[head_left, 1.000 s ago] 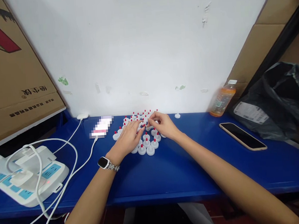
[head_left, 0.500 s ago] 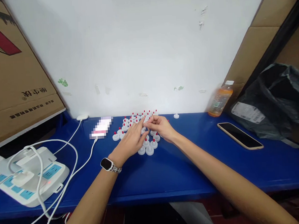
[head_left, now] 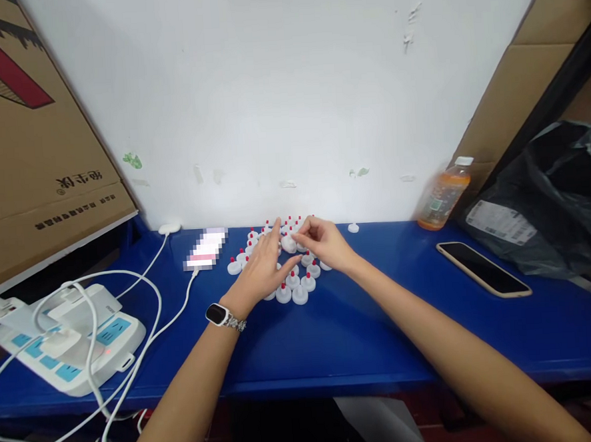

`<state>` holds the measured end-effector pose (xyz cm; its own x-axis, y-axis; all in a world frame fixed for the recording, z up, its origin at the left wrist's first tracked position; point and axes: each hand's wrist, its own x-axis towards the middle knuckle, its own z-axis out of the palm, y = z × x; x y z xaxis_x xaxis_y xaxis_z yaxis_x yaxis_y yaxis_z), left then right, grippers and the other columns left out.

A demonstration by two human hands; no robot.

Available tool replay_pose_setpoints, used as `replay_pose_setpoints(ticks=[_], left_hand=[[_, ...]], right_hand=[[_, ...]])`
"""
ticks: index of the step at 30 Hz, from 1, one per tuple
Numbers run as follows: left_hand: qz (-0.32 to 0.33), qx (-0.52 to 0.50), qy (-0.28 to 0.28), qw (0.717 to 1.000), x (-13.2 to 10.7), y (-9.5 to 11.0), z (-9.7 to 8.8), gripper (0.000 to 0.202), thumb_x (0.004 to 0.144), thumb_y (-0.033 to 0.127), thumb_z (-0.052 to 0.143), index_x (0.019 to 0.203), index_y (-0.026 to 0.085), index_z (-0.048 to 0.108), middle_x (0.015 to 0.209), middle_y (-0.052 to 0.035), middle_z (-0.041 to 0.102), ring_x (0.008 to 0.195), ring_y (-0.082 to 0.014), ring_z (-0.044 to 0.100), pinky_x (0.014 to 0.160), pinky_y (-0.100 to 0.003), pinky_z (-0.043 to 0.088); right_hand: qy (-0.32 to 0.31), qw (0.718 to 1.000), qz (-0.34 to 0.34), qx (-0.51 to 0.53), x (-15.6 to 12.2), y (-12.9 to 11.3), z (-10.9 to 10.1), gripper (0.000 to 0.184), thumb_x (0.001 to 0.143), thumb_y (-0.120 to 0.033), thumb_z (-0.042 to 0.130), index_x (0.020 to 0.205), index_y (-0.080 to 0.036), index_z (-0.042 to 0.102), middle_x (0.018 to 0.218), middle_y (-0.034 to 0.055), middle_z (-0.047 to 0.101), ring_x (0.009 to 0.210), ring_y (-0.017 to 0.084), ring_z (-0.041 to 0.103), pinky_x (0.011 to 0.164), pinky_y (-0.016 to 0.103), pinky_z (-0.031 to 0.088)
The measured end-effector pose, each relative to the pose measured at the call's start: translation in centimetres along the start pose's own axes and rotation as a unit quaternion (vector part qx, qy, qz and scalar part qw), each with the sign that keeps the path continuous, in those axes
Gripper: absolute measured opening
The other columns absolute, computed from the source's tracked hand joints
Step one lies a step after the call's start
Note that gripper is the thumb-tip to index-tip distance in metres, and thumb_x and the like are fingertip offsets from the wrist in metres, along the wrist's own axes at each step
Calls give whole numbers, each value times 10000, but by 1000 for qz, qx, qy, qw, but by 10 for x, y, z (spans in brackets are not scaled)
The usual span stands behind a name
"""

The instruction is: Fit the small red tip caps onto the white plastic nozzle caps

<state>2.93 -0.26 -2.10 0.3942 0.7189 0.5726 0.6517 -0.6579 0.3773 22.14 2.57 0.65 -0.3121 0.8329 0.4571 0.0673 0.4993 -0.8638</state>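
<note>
A cluster of several small white caps with red tips (head_left: pixel 295 284) stands on the blue table (head_left: pixel 333 339) close to the white wall. My left hand (head_left: pixel 263 266), with a watch on its wrist, hovers over the cluster with fingers stretched out and apart, holding nothing. My right hand (head_left: pixel 321 243) is just right of it, fingers pinched on one white cap (head_left: pixel 289 244) lifted slightly above the others. One lone white cap (head_left: pixel 353 228) sits apart to the right, near the wall.
A white power strip (head_left: pixel 68 348) with plugs and white cables lies at the left. A pink-and-white phone (head_left: pixel 206 250) charges by the wall. A dark phone (head_left: pixel 482 268), an orange drink bottle (head_left: pixel 441 195), a black bag (head_left: pixel 549 199) and cardboard boxes (head_left: pixel 24 131) surround the work spot.
My left hand has spread its fingers and lifted off the caps. My right hand now pinches a white cap raised above the cluster. The camera view shifted slightly.
</note>
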Motion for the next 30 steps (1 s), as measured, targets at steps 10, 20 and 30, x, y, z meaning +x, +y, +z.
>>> replay_pose_setpoints(ticks=[10,20,30], left_hand=[[-77,-8,41,996,-2,-9,-14,486,1021,466,382,1438,216,394,1214,-101,599,1112,-238,551,1009,-437,448],[9,16,-15,1000,30,17,3,360,1033,381,357,1287,191,526,1153,-99,627,1094,-246,566,996,-447,451],[83,22,-88,992,92,42,61,326,1018,362,367,1132,187,616,1111,-107,636,1048,-258,585,972,-467,471]], right_hand=[[-133,946,-15,-296,14,32,-8,45,809,-169,638,767,-179,652,732,7,689,659,127,581,655,252,389],[1,948,13,-319,6,33,-61,171,895,-279,544,852,-170,669,694,5,661,633,132,566,641,254,392],[128,853,193,-468,4,90,-138,516,897,-317,544,1365,-107,495,1066,172,684,980,265,647,811,335,464]])
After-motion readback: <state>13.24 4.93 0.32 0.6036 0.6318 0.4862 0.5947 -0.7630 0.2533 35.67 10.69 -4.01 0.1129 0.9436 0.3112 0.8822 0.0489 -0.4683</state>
